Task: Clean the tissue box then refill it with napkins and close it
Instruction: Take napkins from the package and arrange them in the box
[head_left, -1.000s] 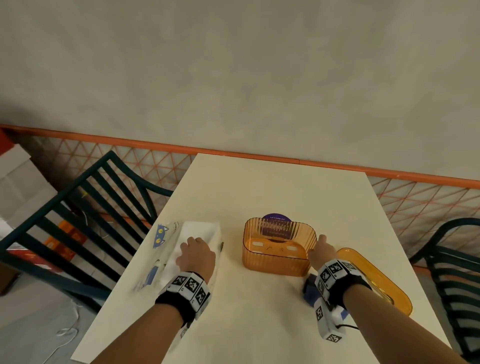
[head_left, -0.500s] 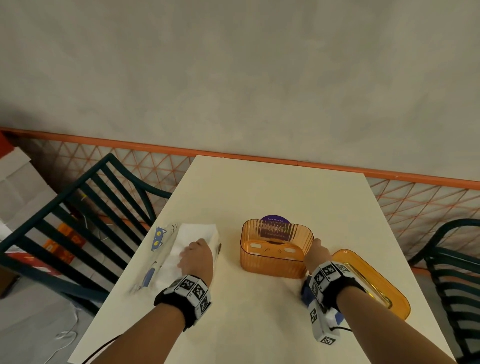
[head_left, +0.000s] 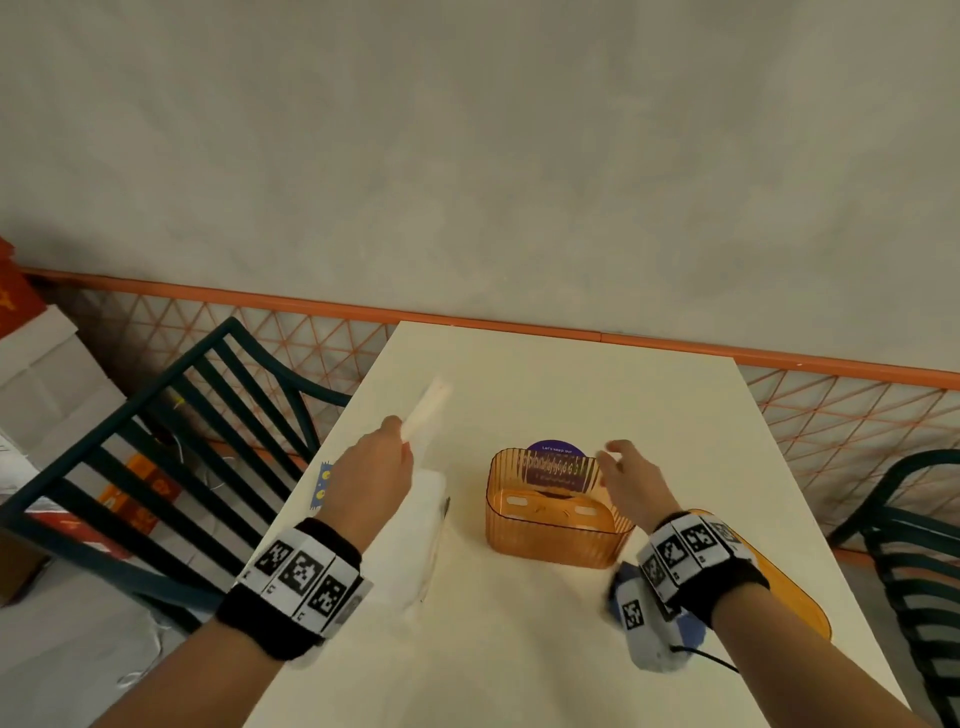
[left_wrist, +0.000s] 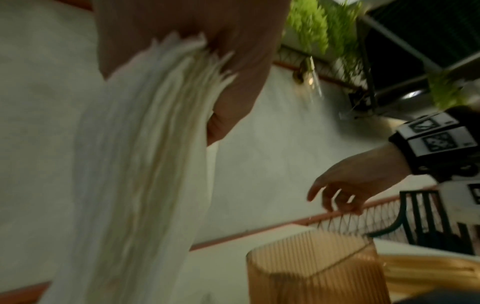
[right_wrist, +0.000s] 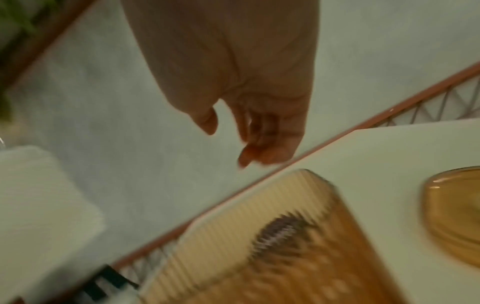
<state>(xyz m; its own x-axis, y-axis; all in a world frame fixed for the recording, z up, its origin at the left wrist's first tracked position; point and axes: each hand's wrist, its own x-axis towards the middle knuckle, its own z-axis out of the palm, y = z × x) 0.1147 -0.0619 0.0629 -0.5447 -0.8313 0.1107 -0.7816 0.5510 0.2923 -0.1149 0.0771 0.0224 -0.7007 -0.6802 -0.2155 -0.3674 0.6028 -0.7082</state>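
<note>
Left hand (head_left: 370, 480) is up in the air now, and it pinches a wad of napkins (head_left: 426, 408) between thumb and fingers. A second ago this hand lay flat on the napkin pack (head_left: 415, 530) on the surface (head_left: 519, 649) — so a bunch has been pulled out and lifted. The wrist view shows many thin white sheets hanging down from the grip.

The right hand (head_left: 631, 486) has let go of the tissue box (head_left: 556, 512). It was on the box's right wall before; now it floats just above the right rim with its fingers loose and spread, holding nothing.

I think this means the refill step has begun: the napkins go into the box next, and then the top goes on.

The count — one orange box, open, in the middle of the surface. One orange lid (head_left: 795, 597) lies flat to its right, partly behind the wrist. One pack of napkins sits to the left of the box. Two dark chairs (head_left: 171, 415) stand by the sides.
</note>
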